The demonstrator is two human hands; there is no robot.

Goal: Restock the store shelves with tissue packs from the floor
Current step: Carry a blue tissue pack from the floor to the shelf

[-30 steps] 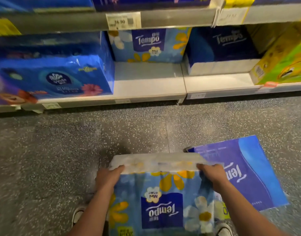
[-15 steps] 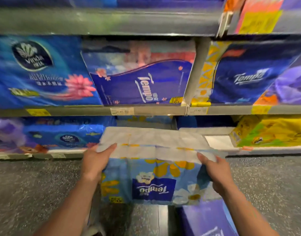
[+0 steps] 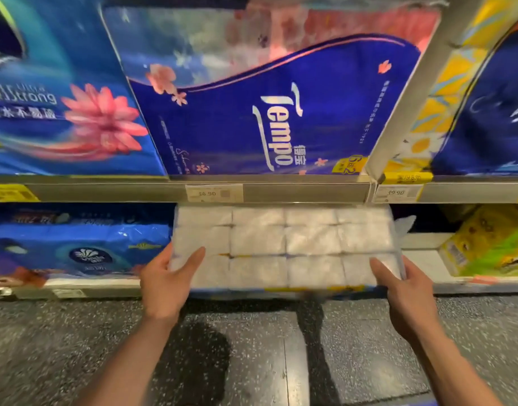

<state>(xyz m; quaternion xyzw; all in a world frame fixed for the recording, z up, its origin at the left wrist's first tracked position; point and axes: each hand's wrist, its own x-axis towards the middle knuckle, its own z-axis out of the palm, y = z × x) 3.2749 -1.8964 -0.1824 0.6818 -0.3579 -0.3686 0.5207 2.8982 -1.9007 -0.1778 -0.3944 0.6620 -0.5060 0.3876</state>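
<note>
The tissue pack [image 3: 284, 247] is a clear-wrapped block showing a grid of white tissue bundles, with blue and yellow print along its 6 o'clock edge. It lies flat in the mouth of the bottom shelf [image 3: 421, 259], its 12 o'clock edge tucked under the upper shelf [image 3: 296, 193]. The left hand [image 3: 167, 281] grips its 9 o'clock end and the right hand [image 3: 404, 291] its 3 o'clock end.

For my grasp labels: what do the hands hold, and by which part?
Both hold the tissue pack by its near corners: left hand on the left corner, right hand on the right corner, thumbs lying on top.
</note>
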